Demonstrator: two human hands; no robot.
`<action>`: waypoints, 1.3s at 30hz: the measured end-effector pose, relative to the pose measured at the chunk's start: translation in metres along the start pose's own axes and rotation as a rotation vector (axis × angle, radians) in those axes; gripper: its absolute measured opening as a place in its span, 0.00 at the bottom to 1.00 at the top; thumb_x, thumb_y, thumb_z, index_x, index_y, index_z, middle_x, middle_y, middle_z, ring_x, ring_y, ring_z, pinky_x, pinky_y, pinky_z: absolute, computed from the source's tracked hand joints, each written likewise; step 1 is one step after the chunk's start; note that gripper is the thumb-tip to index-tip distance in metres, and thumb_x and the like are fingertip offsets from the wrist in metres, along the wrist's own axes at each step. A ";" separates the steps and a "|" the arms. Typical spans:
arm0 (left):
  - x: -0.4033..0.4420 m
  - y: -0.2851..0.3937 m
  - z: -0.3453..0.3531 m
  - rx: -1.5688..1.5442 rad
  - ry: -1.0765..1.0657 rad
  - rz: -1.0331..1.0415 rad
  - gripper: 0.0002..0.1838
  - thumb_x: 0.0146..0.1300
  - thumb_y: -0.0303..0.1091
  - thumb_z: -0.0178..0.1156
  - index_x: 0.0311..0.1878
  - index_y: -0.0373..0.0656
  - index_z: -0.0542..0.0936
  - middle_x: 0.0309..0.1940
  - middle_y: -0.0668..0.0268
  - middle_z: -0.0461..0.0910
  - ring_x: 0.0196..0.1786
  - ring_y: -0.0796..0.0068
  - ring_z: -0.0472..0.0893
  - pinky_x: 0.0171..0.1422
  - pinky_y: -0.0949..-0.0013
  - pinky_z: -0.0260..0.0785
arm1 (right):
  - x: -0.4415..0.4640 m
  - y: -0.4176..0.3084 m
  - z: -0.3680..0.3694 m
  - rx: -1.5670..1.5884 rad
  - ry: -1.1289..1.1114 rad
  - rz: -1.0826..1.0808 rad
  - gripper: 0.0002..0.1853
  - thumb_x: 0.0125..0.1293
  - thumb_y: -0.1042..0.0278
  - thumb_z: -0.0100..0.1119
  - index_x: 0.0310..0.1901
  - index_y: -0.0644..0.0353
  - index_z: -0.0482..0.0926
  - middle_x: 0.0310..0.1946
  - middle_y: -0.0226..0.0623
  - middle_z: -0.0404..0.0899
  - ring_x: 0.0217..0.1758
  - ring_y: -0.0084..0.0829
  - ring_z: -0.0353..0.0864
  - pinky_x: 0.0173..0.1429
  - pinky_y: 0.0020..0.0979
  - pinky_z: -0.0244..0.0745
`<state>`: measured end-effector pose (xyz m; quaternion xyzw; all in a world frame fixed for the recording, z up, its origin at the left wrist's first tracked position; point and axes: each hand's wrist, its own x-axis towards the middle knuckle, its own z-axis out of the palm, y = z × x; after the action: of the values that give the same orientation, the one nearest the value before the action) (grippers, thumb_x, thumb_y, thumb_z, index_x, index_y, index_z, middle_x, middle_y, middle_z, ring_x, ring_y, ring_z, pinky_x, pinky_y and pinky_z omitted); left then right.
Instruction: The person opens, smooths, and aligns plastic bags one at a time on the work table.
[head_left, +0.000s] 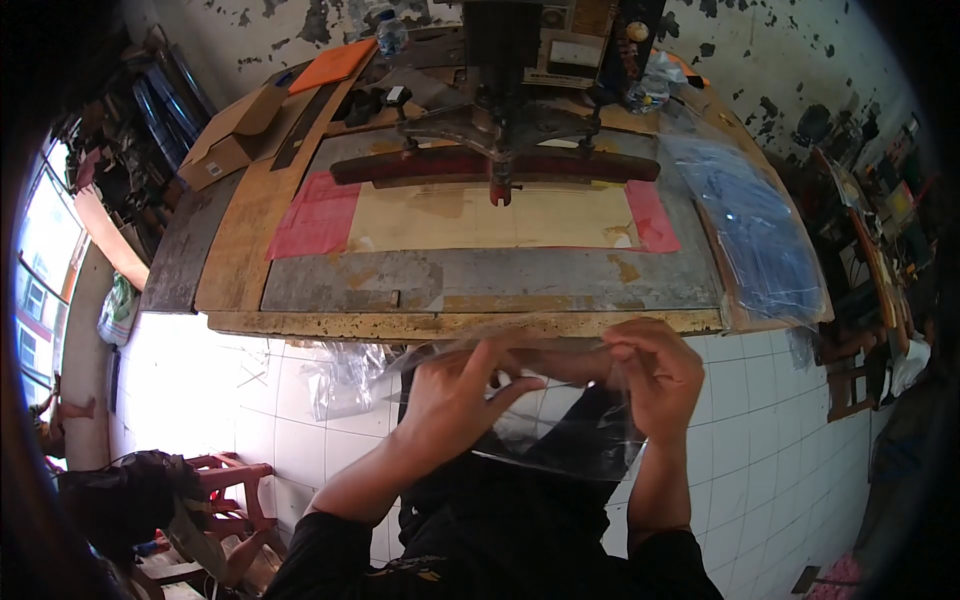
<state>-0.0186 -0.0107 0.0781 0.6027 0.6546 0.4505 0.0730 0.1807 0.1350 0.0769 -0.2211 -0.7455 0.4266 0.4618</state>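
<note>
A clear plastic sheet (560, 440) hangs between my two hands, in front of the table's near edge. My left hand (455, 395) is at its left side, thumb and fingers closed on the plastic. At the upper right of the sheet, my right hand (660, 375) pinches its edge between thumb and fingertips. Beyond them on the table lies a long cream board (490, 218) with a pink sheet (310, 215) showing at its ends. A machine with a red-brown bar (500, 168) stands over the board's far side.
Stacked clear bluish plastic (750, 235) lies at the table's right. A cardboard box (230, 140) and an orange folder (333, 66) are at the back left. More plastic (345, 380) hangs below the table's front edge (450, 323). Another person's arm shows at lower left, near a red stool (235, 480).
</note>
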 end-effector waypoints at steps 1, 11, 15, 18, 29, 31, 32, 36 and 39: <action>-0.004 -0.007 -0.002 0.081 0.029 -0.019 0.27 0.60 0.36 0.80 0.61 0.44 0.83 0.36 0.65 0.90 0.34 0.67 0.89 0.41 0.65 0.81 | 0.004 0.004 -0.009 -0.075 0.020 -0.060 0.08 0.67 0.77 0.74 0.46 0.64 0.89 0.42 0.37 0.91 0.48 0.32 0.90 0.60 0.36 0.82; 0.020 -0.049 -0.040 0.556 0.300 0.147 0.11 0.59 0.37 0.77 0.43 0.49 0.87 0.30 0.69 0.85 0.34 0.68 0.85 0.39 0.62 0.74 | 0.034 0.059 -0.016 -0.076 0.227 -0.115 0.05 0.79 0.73 0.62 0.46 0.65 0.85 0.44 0.39 0.89 0.50 0.30 0.87 0.63 0.31 0.79; 0.053 -0.065 -0.050 0.592 0.338 0.299 0.10 0.57 0.34 0.78 0.40 0.47 0.87 0.28 0.71 0.80 0.35 0.68 0.81 0.40 0.61 0.71 | 0.052 0.089 -0.008 -0.018 0.295 -0.186 0.06 0.80 0.72 0.61 0.48 0.65 0.83 0.46 0.39 0.88 0.52 0.30 0.87 0.63 0.31 0.78; 0.065 -0.073 -0.051 0.594 0.305 0.303 0.09 0.55 0.33 0.79 0.37 0.45 0.88 0.32 0.69 0.80 0.41 0.65 0.81 0.46 0.58 0.72 | 0.064 0.094 -0.005 -0.034 0.308 -0.172 0.08 0.82 0.69 0.60 0.48 0.65 0.83 0.45 0.38 0.88 0.51 0.29 0.86 0.61 0.30 0.78; 0.060 -0.116 -0.040 0.381 0.150 0.161 0.11 0.58 0.38 0.79 0.41 0.46 0.92 0.54 0.63 0.80 0.65 0.54 0.77 0.73 0.46 0.68 | 0.070 0.106 -0.017 -0.018 0.027 0.287 0.12 0.82 0.61 0.62 0.47 0.64 0.83 0.39 0.30 0.87 0.42 0.18 0.80 0.50 0.24 0.73; 0.060 -0.128 -0.041 0.200 0.026 0.187 0.12 0.58 0.35 0.80 0.43 0.45 0.91 0.54 0.63 0.83 0.62 0.58 0.81 0.69 0.47 0.72 | 0.072 0.104 -0.017 -0.022 0.039 0.324 0.11 0.81 0.63 0.62 0.45 0.63 0.82 0.38 0.28 0.87 0.40 0.15 0.78 0.47 0.22 0.71; 0.059 -0.128 -0.040 0.204 0.027 0.179 0.12 0.58 0.35 0.80 0.43 0.45 0.91 0.54 0.63 0.83 0.62 0.58 0.81 0.69 0.47 0.72 | 0.072 0.103 -0.016 -0.018 0.031 0.327 0.11 0.81 0.63 0.62 0.45 0.63 0.82 0.38 0.28 0.87 0.40 0.15 0.78 0.47 0.22 0.71; 0.055 -0.126 -0.040 -0.029 0.107 -0.030 0.13 0.55 0.30 0.81 0.42 0.42 0.89 0.47 0.63 0.84 0.52 0.62 0.86 0.59 0.57 0.79 | 0.069 0.108 -0.014 -0.024 0.122 0.306 0.11 0.82 0.62 0.61 0.45 0.62 0.82 0.37 0.26 0.86 0.39 0.13 0.75 0.45 0.22 0.68; 0.056 -0.128 -0.044 -0.041 0.053 -0.001 0.14 0.54 0.28 0.81 0.44 0.40 0.88 0.45 0.62 0.86 0.50 0.63 0.87 0.56 0.61 0.80 | 0.071 0.106 -0.012 -0.041 0.127 0.305 0.13 0.82 0.60 0.61 0.45 0.62 0.82 0.37 0.27 0.86 0.40 0.15 0.77 0.49 0.23 0.70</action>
<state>-0.1545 0.0318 0.0419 0.5887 0.6470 0.4797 0.0682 0.1505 0.2488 0.0256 -0.3679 -0.6812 0.4615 0.4332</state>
